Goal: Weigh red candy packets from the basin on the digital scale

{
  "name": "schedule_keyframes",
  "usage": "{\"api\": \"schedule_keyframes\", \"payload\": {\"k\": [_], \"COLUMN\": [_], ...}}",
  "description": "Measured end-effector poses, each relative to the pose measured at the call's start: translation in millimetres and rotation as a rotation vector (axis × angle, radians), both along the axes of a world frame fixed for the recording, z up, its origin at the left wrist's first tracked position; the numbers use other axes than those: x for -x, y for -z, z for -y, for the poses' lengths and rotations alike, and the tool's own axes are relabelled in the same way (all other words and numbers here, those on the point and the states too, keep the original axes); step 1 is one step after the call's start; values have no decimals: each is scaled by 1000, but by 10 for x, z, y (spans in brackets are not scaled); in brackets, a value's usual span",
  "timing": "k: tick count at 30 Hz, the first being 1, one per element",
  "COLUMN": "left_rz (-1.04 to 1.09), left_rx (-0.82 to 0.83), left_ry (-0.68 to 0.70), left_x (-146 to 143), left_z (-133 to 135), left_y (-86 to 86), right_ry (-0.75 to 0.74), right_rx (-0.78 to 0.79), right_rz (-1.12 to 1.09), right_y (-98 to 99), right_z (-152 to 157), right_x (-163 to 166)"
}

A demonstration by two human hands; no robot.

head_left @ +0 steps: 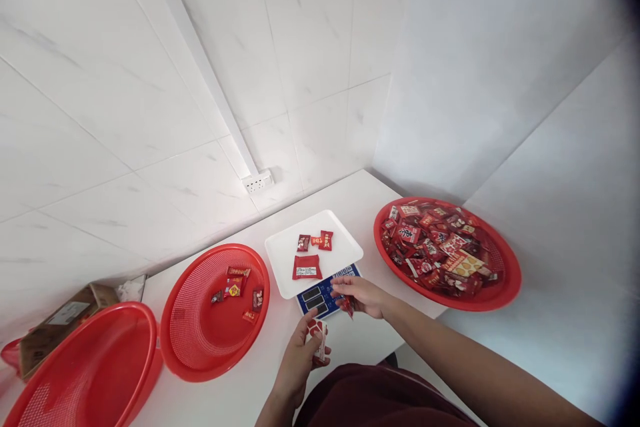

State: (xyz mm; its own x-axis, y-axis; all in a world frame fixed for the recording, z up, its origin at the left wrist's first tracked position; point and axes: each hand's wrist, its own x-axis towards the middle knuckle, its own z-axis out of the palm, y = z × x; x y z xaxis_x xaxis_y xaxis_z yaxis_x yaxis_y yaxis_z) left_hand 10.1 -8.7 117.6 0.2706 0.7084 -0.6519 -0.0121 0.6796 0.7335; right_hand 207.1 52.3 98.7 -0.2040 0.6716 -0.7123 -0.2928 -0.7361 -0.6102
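Note:
My left hand [303, 353] is closed around a red and white snack packet [317, 337] near the table's front edge. My right hand [364, 297] pinches a small red snack packet [347, 307] over the keypad of a blue digital scale [325, 305]. On the scale rests a white tray [280, 247]. A larger dark red packet [307, 267] lies on the tray, with three smaller wrapped snacks [316, 241] behind it. Both hands are just in front of the tray, apart from each other.
At right, a wide red basket [507, 280] is heaped with wrapped snacks [440, 247]. A red mesh basket [215, 360] at left holds several packets [234, 287]. Beside it are another red basket [115, 360] and a cardboard box [65, 320]. A wall socket [259, 181] sits above the table.

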Motion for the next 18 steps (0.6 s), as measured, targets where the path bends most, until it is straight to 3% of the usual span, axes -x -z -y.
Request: {"api": "schedule_keyframes", "payload": {"k": [3, 9, 13, 18], "left_rz": [4, 16, 27, 11], "left_rx": [-11, -23, -19, 9], "left_ry": [32, 162, 202, 163], "left_x": [-9, -90, -146, -140], "left_z": [7, -14, 1, 9], "left_y": [-3, -51, -64, -4], "right_ry": [-124, -442, -478, -412], "right_rx": [-31, -186, -199, -199], "right_rz": [27, 38, 92, 149], "right_y": [61, -45, -85, -71], "right_z": [208, 350, 348, 357], "right_x": [-9, 49, 69, 50]}}
